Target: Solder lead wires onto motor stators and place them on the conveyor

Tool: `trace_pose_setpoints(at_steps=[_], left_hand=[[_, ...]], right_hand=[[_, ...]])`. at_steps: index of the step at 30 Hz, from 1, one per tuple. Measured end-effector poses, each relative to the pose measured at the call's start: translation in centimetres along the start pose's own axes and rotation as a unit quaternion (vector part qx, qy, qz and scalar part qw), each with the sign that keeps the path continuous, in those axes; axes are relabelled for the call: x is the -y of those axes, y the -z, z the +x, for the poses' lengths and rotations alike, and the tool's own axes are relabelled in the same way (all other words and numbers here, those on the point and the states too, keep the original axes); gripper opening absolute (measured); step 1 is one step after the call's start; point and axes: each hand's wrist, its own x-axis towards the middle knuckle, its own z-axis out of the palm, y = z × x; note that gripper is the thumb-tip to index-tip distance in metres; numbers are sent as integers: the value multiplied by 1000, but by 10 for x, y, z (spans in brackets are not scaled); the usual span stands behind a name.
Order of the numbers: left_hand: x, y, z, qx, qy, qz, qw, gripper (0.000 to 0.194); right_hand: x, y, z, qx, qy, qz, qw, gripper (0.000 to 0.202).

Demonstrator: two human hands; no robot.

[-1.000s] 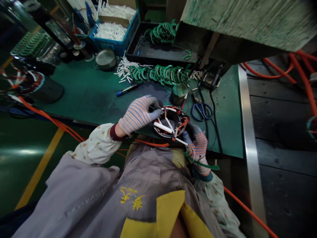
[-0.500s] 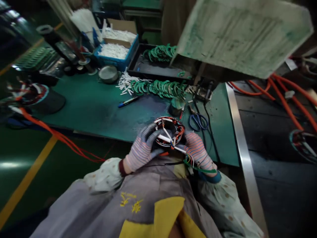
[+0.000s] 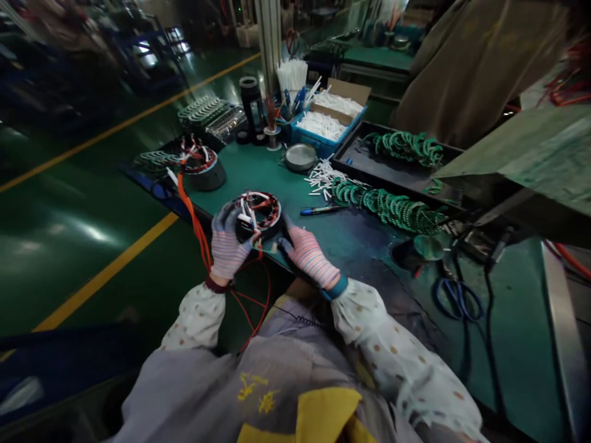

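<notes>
Beyond right hand (image 3: 308, 251), bin (image 3: 324, 146) of tubes (image 3: 322, 125).

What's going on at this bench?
A person is handling a round, wire-wound part at the near edge of a green bench. The gloved left hand grips its left side; the right hand is at its right, though blur hides whether it touches. A similar part stands farther left. A marker and blue-handled scissors lie to the right, not in use.

Wire-wound ring (image 3: 275, 212) shifted left with both hands (image 3: 226, 246) (image 3: 311, 255), now near the grey cylinder (image 3: 210, 178), well apart from blue scissors (image 3: 455, 301)
</notes>
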Motion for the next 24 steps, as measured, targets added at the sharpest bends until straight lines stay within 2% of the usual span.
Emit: trace_pose_setpoints(at_steps=[1, 3, 6, 8, 10, 12, 14, 15, 16, 18, 20, 22, 24], left_hand=[[10, 2, 11, 4, 31, 10, 999, 83], [25, 4, 29, 9, 83, 10, 996, 79], [34, 4, 45, -2, 105, -10, 994, 74], [31, 7, 46, 0, 96, -17, 995, 71], [22, 14, 37, -12, 91, -19, 996, 65], [7, 20, 17, -66, 100, -16, 993, 55], [-17, 22, -13, -141, 98, -20, 985, 40], [-32, 19, -31, -131, 70, -35, 988, 35], [-49, 14, -49, -86, 25, -62, 994, 30], [-89, -2, -82, 81, -83, -131, 985, 25], [-127, -17, -102, 199, -178, -184, 946, 22], [-156, -26, -102, 253, -240, -217, 912, 24], [-168, -28, -78, 240, -258, -230, 907, 25]], right_hand=[[10, -1, 8, 15, 7, 14, 1000, 68], [25, -4, 7, 40, 20, 42, 998, 65], [29, -4, -30, 47, 20, 77, 996, 43], [20, 5, -72, 9, 11, 116, 993, 30], [3, 22, -124, -68, -1, 164, 984, 30], [-15, 47, -182, -148, -39, 190, 970, 37], [-30, 71, -239, -214, -110, 182, 953, 42], [-35, 82, -265, -246, -149, 170, 942, 43], [-39, 90, -288, -277, -184, 156, 930, 43], [-45, 104, -323, -329, -233, 121, 907, 44], [-49, 115, -346, -351, -249, 90, 898, 46], [-55, 129, -358, -342, -237, 68, 906, 46], [-67, 151, -367, -329, -234, 46, 914, 44]])
